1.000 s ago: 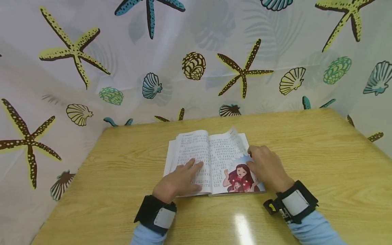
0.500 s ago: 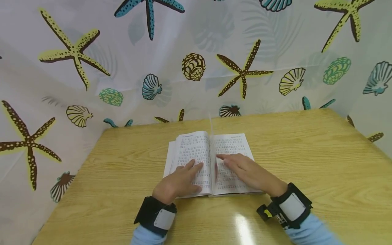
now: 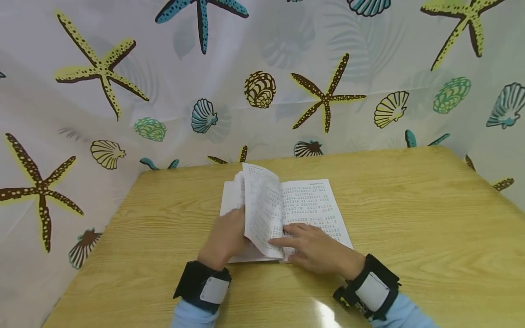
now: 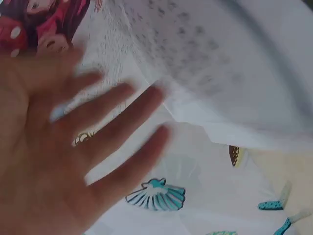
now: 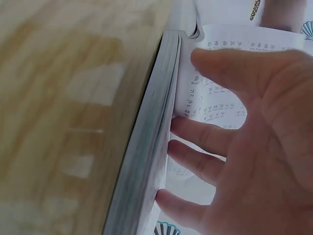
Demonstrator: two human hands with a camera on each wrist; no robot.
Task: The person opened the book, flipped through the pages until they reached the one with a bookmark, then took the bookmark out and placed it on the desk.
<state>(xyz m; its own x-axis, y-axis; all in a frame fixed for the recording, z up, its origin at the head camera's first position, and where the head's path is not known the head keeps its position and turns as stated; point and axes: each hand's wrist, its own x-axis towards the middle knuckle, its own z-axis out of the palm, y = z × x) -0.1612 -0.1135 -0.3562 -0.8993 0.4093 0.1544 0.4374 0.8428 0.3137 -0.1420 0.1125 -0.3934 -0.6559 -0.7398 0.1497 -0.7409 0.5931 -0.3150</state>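
A book (image 3: 316, 205) lies spread on the table, with lines of small print on both sides. On its left half a page (image 3: 262, 209) stands raised and curved. My left hand (image 3: 223, 239) is partly behind that page, so its fingertips are hidden in the head view. In the left wrist view the left hand (image 4: 63, 132) has its fingers spread and fairly straight, apart from each other and blurred. My right hand (image 3: 320, 248) lies by the spine, index finger extended against the raised page. The right wrist view shows the right hand (image 5: 254, 142) with fingertips touching the book.
The book sits on a light wood table (image 3: 164, 209). Behind it hangs a white cloth (image 3: 229, 68) printed with starfish and shells. Both wrists wear black straps (image 3: 371, 287) over light blue sleeves (image 3: 194, 316).
The right hand has swept left from the book's right edge to the spine as a page turned over. The left hand has shifted left, off the page, and a page now stands raised.
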